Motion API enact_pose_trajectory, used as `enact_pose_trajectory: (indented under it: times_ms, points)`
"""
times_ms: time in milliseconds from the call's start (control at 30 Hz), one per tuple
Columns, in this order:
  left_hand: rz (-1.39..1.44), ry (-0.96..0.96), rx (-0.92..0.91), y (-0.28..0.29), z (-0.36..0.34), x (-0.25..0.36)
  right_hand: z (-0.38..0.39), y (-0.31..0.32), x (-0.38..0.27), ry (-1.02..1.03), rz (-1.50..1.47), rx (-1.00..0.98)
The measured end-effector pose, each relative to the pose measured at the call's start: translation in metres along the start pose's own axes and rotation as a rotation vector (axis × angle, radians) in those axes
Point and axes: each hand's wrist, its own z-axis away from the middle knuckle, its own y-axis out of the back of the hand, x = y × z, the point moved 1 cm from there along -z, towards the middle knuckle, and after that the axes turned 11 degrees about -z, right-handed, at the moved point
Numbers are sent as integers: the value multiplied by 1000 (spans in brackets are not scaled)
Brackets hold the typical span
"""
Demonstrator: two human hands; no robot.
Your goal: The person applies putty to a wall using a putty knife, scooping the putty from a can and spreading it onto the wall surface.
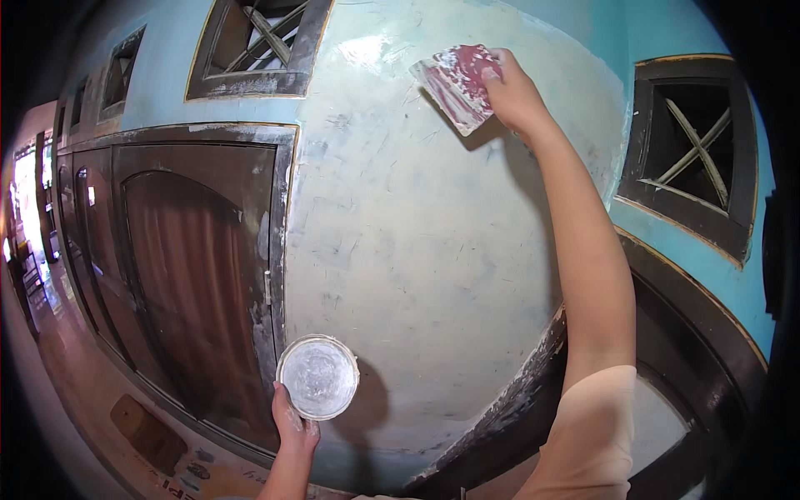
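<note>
My right hand [510, 90] is raised high and closed around a red putty scraper [460, 87] smeared with white paste. The scraper's wide edge points left and down, against or just off the wall [417, 242]; I cannot tell which. Low on the left, my left hand [293, 419] grips the underside and rim of a round white tub [319, 377], with pale paste coating its inside. The wall between the hands has a whitish, patchy coat with dark scuffs, and a wet shiny smear shows near its top left.
To the left stands a dark wooden door [192, 275] with a brown curtain. Vent frames with crossed slats [250, 50] sit above it and at the far right [696, 150]. Dark woodwork [683, 308] runs below the right vent. A brown board [148, 433] lies at the lower left.
</note>
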Motion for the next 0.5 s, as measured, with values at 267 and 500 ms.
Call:
enact_pose_trajectory:
  times_ms: [267,500]
  points:
    - [50,8,46,9,-2,3,-35,-17,-14,-13,373,-40]
    - [58,11,50,5,-2,10,-37,-12,-2,3,535,-53]
